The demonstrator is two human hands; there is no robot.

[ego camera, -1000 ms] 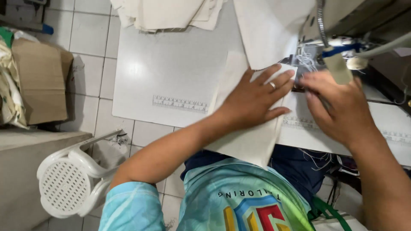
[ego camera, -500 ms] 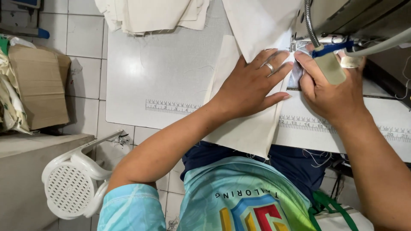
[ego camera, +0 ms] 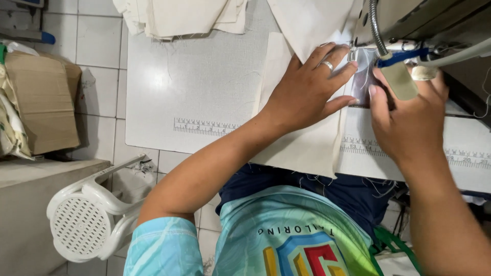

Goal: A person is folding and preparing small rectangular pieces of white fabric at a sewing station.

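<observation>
Over the last second both hands have crept up toward the sewing machine [ego camera: 419, 20], and the cream cloth [ego camera: 307, 143] has slid with them across the white counter [ego camera: 204, 87], so the work in hand looks to be feeding a seam under the needle rather than laying the piece out. The left hand [ego camera: 307, 89] now lies flat and spread on the cloth, fingers open, ring finger showing a band, pressing the fabric down and holding nothing inside the palm; its fingertips reach right up beside the presser foot. The right hand [ego camera: 411, 120] has closed in from the other side; it is curled, its thumb and first finger seem to pinch the cloth's edge just in front of the needle, but the back of the hand covers that grip, so I cannot tell how tightly it is held. The cloth hangs off the near edge of the counter over the person's lap. The needle and foot are mostly hidden behind the fingers and a beige tag on a blue clip [ego camera: 399, 76]. A stack of cream pieces [ego camera: 179, 15] is cut off at the top, and a white plastic stool [ego camera: 87, 220] and a cardboard box [ego camera: 43, 107] sit on the tiled floor at left.
</observation>
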